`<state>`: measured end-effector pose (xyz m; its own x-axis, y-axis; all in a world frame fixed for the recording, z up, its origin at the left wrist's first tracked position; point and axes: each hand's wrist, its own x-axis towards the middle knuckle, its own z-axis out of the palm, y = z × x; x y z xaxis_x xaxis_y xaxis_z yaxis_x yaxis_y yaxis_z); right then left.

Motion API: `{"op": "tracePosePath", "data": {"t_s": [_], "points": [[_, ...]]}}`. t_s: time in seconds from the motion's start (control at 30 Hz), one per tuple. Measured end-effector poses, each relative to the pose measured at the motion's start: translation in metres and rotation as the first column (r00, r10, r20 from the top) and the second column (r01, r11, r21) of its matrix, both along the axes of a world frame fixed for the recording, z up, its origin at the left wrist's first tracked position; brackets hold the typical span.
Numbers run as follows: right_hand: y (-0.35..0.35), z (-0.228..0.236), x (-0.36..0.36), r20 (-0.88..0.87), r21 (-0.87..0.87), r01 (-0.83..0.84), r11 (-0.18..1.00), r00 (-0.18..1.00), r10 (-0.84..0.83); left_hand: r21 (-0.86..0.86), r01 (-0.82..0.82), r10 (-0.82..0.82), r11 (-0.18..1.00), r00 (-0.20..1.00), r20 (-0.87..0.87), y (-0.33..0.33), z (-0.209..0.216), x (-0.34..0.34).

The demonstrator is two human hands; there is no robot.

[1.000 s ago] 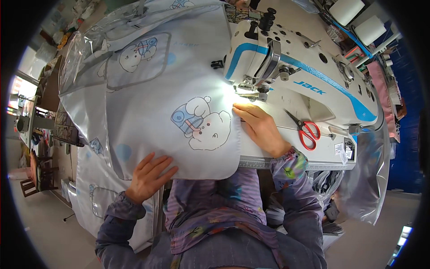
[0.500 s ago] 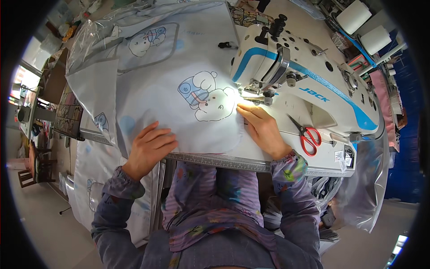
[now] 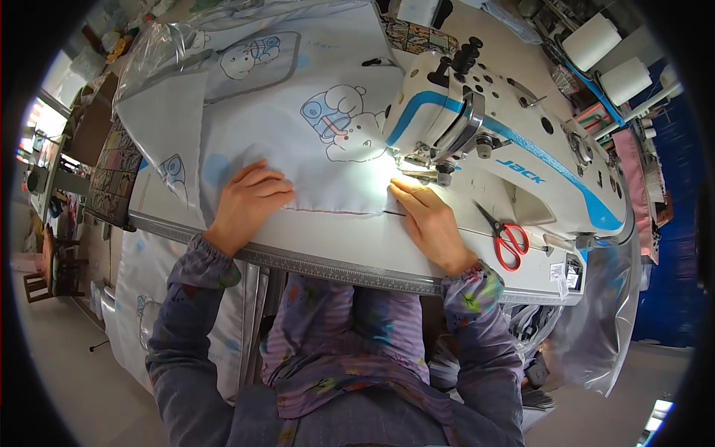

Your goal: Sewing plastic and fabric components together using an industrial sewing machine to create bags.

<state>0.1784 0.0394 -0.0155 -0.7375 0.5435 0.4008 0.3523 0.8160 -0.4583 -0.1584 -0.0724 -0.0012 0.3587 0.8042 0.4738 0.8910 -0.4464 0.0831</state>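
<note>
A pale blue-grey fabric panel printed with white cartoon bears lies on the sewing machine's table, its near edge running up to the needle area. My left hand rests flat on the panel near its lower left edge, fingers slightly apart. My right hand has its fingertips pressed together at the fabric's edge, just in front of the presser foot; its thumb is mostly hidden. The white and blue sewing machine stands at the right, its lamp lighting the stitching spot brightly. The needle itself cannot be made out.
Red-handled scissors lie right of my right hand. A ruler strip runs along the table's front edge. White thread cones stand at the back right. More printed fabric hangs below the table at left.
The panel has shifted away from me and turned, so its near edge lies farther from the table's front. My left hand has moved forward with it; the right stays near the presser foot.
</note>
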Motion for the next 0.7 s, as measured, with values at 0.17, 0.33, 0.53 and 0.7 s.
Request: {"op": "tracePosePath", "data": {"t_s": [0.17, 0.33, 0.53, 0.7], "points": [[-0.002, 0.000, -0.003, 0.025, 0.046, 0.023, 0.999, 0.999, -0.024, 0.008, -0.059, 0.059, 0.998, 0.998, 0.001, 0.009, 0.002, 0.005], [-0.002, 0.001, -0.003, 0.044, 0.076, 0.022, 0.997, 0.999, -0.026, -0.076, -0.092, 0.091, 0.993, 0.996, -0.016, -0.003, 0.009, 0.025], [-0.001, 0.000, 0.001, 0.036, 0.044, 0.034, 0.998, 0.999, -0.036, -0.172, -0.092, 0.080, 0.981, 0.994, -0.075, -0.028, 0.013, 0.091], [0.000, -0.001, 0.000, 0.029, 0.039, 0.045, 0.998, 0.999, -0.046, -0.096, -0.126, 0.113, 0.987, 0.984, -0.136, -0.021, 0.012, 0.140]]}}
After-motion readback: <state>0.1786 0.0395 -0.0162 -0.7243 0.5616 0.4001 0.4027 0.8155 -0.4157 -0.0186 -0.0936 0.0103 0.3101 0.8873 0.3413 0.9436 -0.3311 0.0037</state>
